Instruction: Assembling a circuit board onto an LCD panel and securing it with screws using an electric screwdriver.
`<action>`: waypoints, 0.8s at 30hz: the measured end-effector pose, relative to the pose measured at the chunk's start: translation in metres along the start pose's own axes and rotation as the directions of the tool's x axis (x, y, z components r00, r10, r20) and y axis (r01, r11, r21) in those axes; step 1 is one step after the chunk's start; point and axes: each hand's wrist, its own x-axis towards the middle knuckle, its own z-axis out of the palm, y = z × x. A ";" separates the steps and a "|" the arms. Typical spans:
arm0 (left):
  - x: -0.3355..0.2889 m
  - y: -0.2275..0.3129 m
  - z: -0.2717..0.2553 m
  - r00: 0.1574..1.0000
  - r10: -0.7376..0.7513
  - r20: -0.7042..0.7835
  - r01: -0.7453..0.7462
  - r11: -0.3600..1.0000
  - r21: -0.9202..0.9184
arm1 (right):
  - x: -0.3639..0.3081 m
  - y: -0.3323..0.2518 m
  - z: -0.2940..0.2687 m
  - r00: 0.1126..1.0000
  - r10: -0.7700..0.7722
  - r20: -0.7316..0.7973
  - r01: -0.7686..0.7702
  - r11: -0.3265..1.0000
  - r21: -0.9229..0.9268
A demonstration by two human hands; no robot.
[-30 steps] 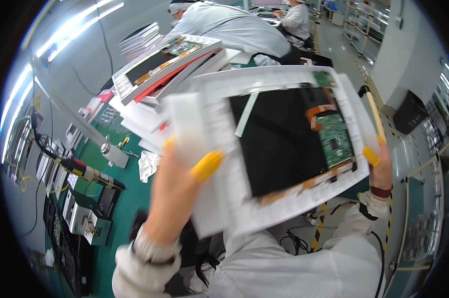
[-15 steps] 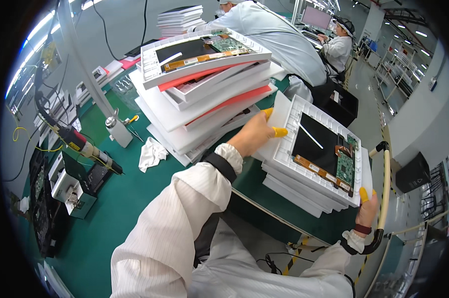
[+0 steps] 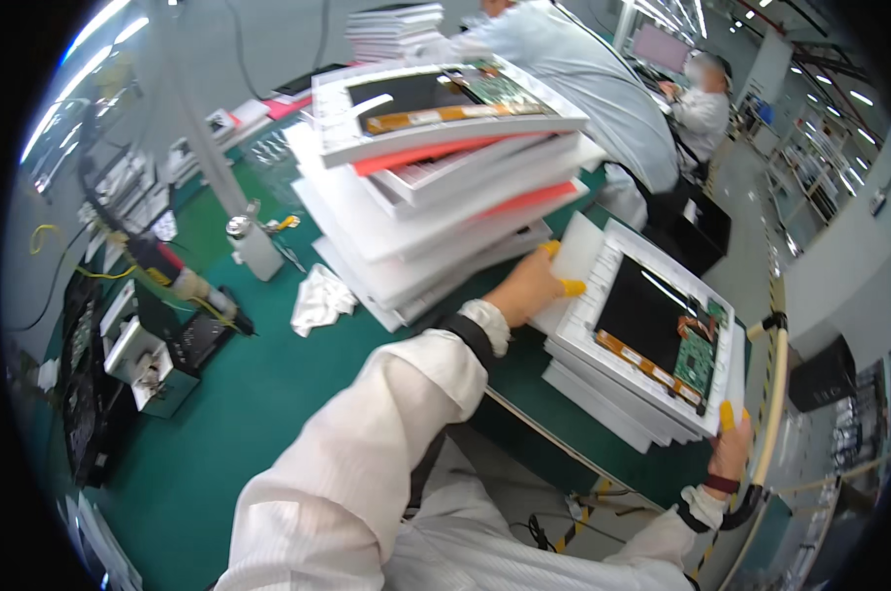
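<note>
A white display frame holds a dark panel and a green circuit board. It rests on a white foam sheet atop a short stack at the table's right edge. My left hand, with yellow finger cots, is closed on the sheet's left edge, its thumb beside the frame. At the near right corner, my right hand pinches the sheet's edge, also in yellow cots. The undersides of both hands' grips are hidden.
A taller, uneven stack of frames and foam sheets stands left of my left hand. A white cloth, a powered screwdriver and a metal box are on the green table. A curved rail runs at right.
The whole view has shifted, so the stacks and table sit further right and slightly lower. Both hands keep their places at the sheet's edges; the frame shows no clear movement against the stack.
</note>
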 end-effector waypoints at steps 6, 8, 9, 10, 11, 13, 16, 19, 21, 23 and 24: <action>-0.030 0.005 0.003 0.994 0.044 -0.102 -0.031 0.991 0.127 | 0.006 0.002 -0.022 0.985 0.063 -0.160 -0.102 0.964 -0.244; -0.048 0.013 -0.002 0.990 0.077 -0.118 -0.040 0.957 0.289 | 0.010 0.003 -0.050 0.889 -0.316 -0.330 0.026 0.756 -0.654; -0.060 0.014 -0.005 0.983 0.127 -0.133 -0.081 0.949 0.303 | 0.011 0.009 -0.062 0.748 -0.577 -0.329 0.120 0.605 -0.787; -0.074 0.018 -0.010 0.977 0.161 -0.139 -0.106 0.935 0.340 | -0.008 -0.017 -0.033 0.629 -0.684 -0.369 0.336 0.667 -0.665; -0.089 0.024 -0.016 0.970 0.193 -0.146 -0.127 0.919 0.373 | -0.037 -0.048 0.000 0.499 -0.749 -0.437 0.544 0.663 -0.515; -0.116 0.040 -0.023 0.939 0.317 -0.137 -0.249 0.896 0.368 | -0.066 -0.072 0.045 0.567 -0.617 -0.546 0.818 0.502 0.282; -0.152 0.030 -0.024 0.862 0.455 -0.224 -0.362 0.861 0.357 | -0.124 -0.116 0.141 0.530 -0.839 0.121 0.089 0.197 0.976; -0.209 0.035 -0.044 0.832 0.430 -0.352 -0.329 0.891 0.311 | -0.165 -0.163 0.237 0.470 -0.858 0.205 -0.463 -0.042 0.885; -0.263 0.046 -0.073 0.852 0.257 -0.456 -0.163 0.958 0.235 | -0.202 -0.192 0.291 0.361 -0.883 0.302 -0.807 -0.133 0.576; -0.321 0.055 -0.102 0.817 0.179 -0.548 -0.019 0.958 0.286 | -0.229 -0.204 0.343 0.022 -0.988 0.150 -0.879 0.052 0.473; -0.344 0.057 -0.112 0.790 0.143 -0.597 -0.007 0.975 0.224 | -0.262 -0.214 0.353 -0.013 -0.962 0.271 -0.909 0.124 0.399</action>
